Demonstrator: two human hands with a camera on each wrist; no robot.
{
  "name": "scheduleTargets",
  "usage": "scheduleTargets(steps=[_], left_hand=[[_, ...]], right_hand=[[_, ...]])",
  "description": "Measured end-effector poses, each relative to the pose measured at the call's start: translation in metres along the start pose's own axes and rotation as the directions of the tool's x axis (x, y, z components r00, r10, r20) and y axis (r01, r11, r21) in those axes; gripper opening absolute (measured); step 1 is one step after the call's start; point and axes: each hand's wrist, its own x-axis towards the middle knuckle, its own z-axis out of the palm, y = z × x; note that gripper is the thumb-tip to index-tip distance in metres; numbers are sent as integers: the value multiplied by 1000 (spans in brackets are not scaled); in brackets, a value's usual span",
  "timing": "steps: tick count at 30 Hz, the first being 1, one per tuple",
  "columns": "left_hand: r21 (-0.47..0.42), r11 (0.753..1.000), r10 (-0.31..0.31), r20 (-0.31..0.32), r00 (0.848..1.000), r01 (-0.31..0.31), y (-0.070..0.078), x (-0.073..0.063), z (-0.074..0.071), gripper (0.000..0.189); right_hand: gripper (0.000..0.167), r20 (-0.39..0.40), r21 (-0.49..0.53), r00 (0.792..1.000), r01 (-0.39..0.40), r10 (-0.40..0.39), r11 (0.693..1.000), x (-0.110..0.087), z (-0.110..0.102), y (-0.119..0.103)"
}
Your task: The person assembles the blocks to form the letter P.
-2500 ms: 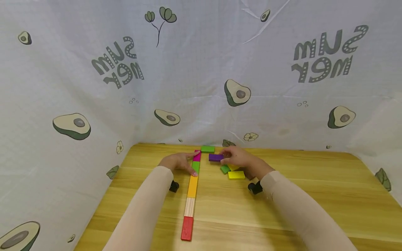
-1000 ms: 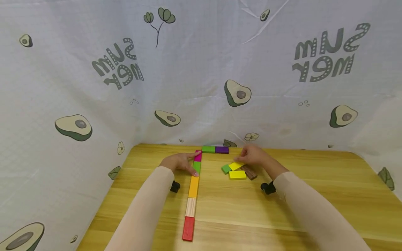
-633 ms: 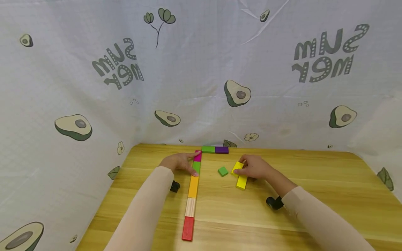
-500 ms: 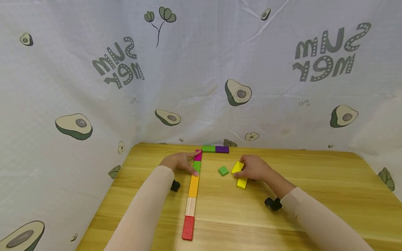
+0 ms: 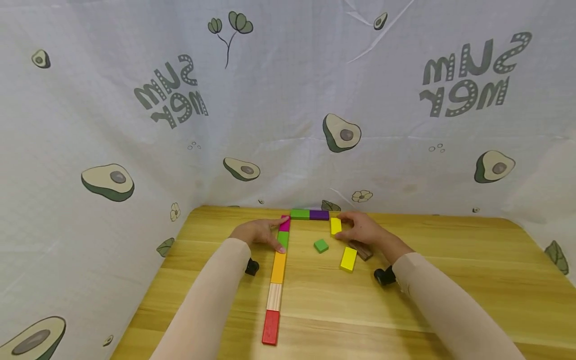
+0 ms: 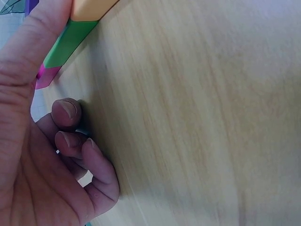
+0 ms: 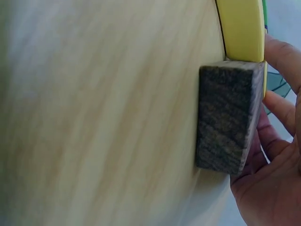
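My left hand (image 5: 254,233) rests along a straight row of flat blocks, index finger at the magenta block (image 5: 284,225) and thumb by the joint between a green block (image 5: 283,239) and an orange block (image 5: 278,267). In the left wrist view its other fingers (image 6: 101,174) are loosely bent above the table. Between thumb and fingers my right hand (image 5: 366,230) pinches a yellow block (image 5: 335,227), just below the right end of a purple block (image 5: 319,215). A brown wooden block (image 7: 223,120) lies beneath that hand, beside a second yellow block (image 5: 348,259).
The row continues toward me with a plain wood block (image 5: 274,296) and a red block (image 5: 270,327). At the table's back edge a green block (image 5: 299,214) meets the purple one. A small green square block (image 5: 321,245) lies alone. Patterned cloth (image 5: 288,100) hangs behind.
The purple block has joined the green one at the back. My right hand has shifted the yellow blocks and moved one back and left, turning it. My left hand has stayed put.
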Motion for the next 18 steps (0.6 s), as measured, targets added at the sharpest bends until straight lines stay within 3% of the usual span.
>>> scheduleTargets(steps=[7, 15, 18], left_hand=[[24, 999, 45, -3, 999, -45, 1, -3, 1, 109], [14, 999, 36, -12, 999, -36, 2, -5, 1, 108], [26, 999, 33, -15, 999, -32, 3, -5, 1, 108]], right_hand=[[69, -10, -52, 999, 45, -45, 998, 2, 2, 2], [74, 2, -40, 1000, 24, -24, 999, 2, 0, -1], [73, -25, -57, 998, 51, -53, 997, 0, 2, -4]])
